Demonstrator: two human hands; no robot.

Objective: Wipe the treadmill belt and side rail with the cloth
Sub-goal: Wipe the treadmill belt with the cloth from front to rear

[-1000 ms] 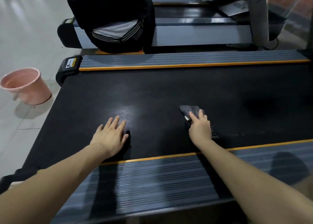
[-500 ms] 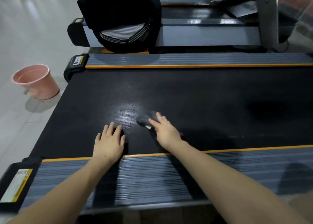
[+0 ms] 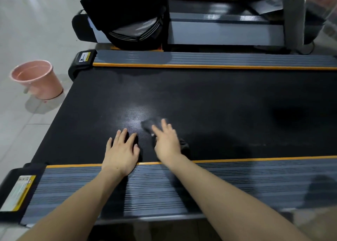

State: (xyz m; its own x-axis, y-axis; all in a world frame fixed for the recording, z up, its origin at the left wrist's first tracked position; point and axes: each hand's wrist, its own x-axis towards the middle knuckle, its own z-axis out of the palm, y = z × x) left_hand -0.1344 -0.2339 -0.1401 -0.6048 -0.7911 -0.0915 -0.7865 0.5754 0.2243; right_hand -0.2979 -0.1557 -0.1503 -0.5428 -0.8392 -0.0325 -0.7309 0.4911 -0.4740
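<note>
Dark grey fabric, a small crumpled cloth, lay under your right hand; your fingers were straight and spread, pressing it flat on the black textured treadmill belt rather than curling round it. Part of the cloth showed ahead of your fingertips and a fold showed beside the heel of your hand. A pale sheen on the belt lay just ahead and left of the cloth.

Your left hand was flat, fingers extended, holding nothing, braced on the belt with its wrist over the orange edge strip. The two hands sat close together, the right nearer the cloth.

The belt's long axis ran left to right across your view; most of it lay to your right. The grey ribbed near side rail lay under both forearms, between you and the cloth. Judgement: belt wiping was in hand, rail not yet done.

Both forearms reached forward, nearly parallel.
</note>
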